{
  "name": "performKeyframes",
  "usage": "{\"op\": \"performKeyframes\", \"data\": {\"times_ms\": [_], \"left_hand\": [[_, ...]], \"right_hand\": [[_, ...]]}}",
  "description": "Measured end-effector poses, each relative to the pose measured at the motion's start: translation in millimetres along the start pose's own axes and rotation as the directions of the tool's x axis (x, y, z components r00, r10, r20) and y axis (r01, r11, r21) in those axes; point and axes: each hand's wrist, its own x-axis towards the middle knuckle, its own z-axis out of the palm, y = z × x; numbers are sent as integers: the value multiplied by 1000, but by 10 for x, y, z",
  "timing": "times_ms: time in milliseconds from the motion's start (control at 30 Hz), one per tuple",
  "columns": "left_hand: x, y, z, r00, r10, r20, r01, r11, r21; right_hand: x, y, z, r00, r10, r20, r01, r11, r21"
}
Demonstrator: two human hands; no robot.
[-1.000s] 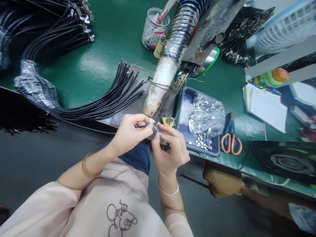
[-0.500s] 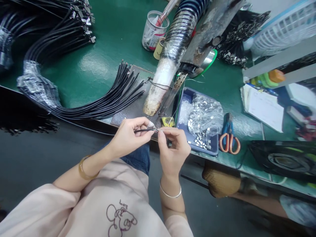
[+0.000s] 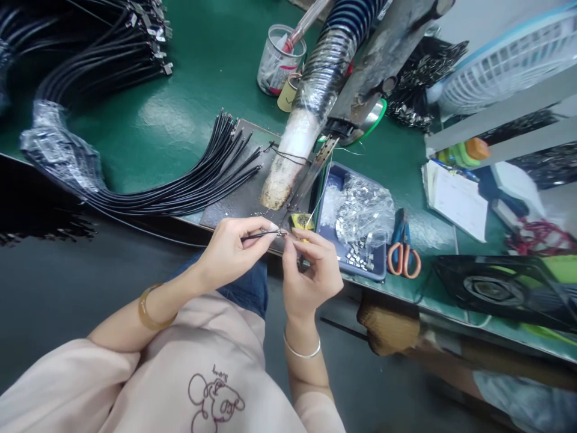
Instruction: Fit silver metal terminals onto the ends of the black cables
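My left hand (image 3: 232,248) pinches a black cable (image 3: 259,235) close to its stripped end. Facing it, my right hand (image 3: 312,270) has thumb and forefinger drawn together at the cable's tip; whatever small piece sits between them is too small to make out. Just beyond my fingers lies a yellow sponge (image 3: 308,218). A soldering iron (image 3: 321,157) slants down over the board's front, beside the whitish mouth of a hose (image 3: 288,165). Left of these, a bundle of black cables (image 3: 180,195) rests with its stripped ends on the dark board (image 3: 216,213).
Right of the board stands a blue tray (image 3: 376,275) with small metal parts and a plastic bag. Orange-handled cutters (image 3: 404,255), a notepad (image 3: 460,198) and a black fan-like device (image 3: 496,288) lie further right. A clear cup (image 3: 280,60) stands behind. Another person's limb shows below the table.
The view has shifted, so the items on the right sit further left. My right thumb and forefinger have shifted slightly at the cable tip; my left hand keeps its pinch.
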Motion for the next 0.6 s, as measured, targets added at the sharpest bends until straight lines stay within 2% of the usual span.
{"op": "performKeyframes", "data": {"times_ms": [167, 500, 600], "left_hand": [[26, -56, 25, 996, 58, -64, -52, 995, 79], [56, -59, 49, 958, 248, -141, -221, 958, 182], [60, -38, 33, 964, 233, -126, -214, 965, 150]], "right_hand": [[8, 13, 34, 995, -101, 15, 102, 990, -101], [77, 3, 72, 994, -111, -20, 108, 987, -119], [72, -19, 67, 994, -109, -18, 106, 987, -118]]}}
